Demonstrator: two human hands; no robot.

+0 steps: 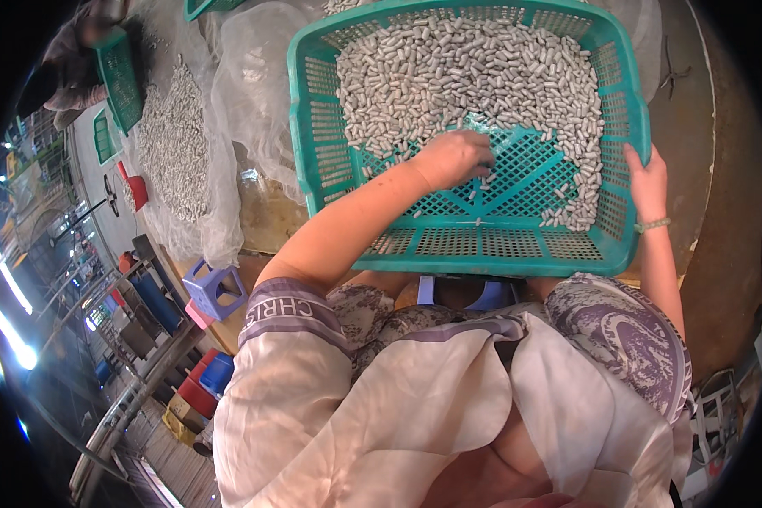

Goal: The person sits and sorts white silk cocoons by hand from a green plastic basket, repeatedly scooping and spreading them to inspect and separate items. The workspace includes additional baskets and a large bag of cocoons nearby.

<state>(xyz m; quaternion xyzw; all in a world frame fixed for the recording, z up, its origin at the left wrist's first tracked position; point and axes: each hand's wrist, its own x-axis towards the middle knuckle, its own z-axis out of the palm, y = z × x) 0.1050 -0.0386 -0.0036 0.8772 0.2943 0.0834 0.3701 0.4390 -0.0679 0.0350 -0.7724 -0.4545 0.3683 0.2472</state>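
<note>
A wide green plastic basket (483,269) with lattice walls and floor stands tilted in front of me. Small pale-grey, rod-shaped pieces (457,72) are heaped over its far part and down its right side; the lattice floor shows bare in the near middle. My left hand (457,159) is inside, over that bare patch at the heap's near edge, its fingers curled together. What they hold, if anything, is hidden. A few loose pieces lie just below it. My right hand (648,184), with a beaded bracelet at the wrist, grips the basket's right rim.
At the left, a pile of similar pieces (173,140) lies on clear plastic sheeting (258,93), with a red scoop (133,188) beside it. Another person's arm (76,99) is near a green basket (120,80). A purple stool (215,289) stands at the lower left.
</note>
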